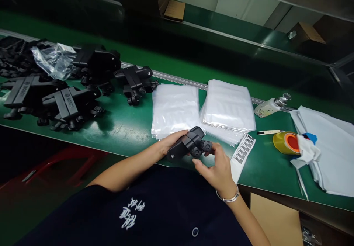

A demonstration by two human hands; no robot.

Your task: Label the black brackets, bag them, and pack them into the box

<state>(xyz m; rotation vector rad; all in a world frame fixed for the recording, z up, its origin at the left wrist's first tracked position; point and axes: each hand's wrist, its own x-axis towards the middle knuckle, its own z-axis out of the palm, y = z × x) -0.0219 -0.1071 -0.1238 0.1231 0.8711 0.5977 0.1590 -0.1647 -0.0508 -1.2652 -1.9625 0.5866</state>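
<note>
A black plastic bracket with round knobs (188,142) is held above the near edge of the green bench. My left hand (174,141) is closed around its far left side, with most of the fingers hidden behind it. At the knobbed end, my right hand (217,166) has curled fingers against a knob, while the thumb stands a little away from it. Just beyond my hands lie two stacks of clear plastic bags, a left stack (177,106) and a right stack (228,104). A sheet of printed labels (242,152) lies to the right of my right hand.
Several similar black brackets (66,104) crowd the left of the bench, with a crumpled clear bag (56,59) among them. To the right are a white bottle (271,106), a pen (269,132), a yellow tape roll (282,143), tweezers (302,185) and white sheets (332,150).
</note>
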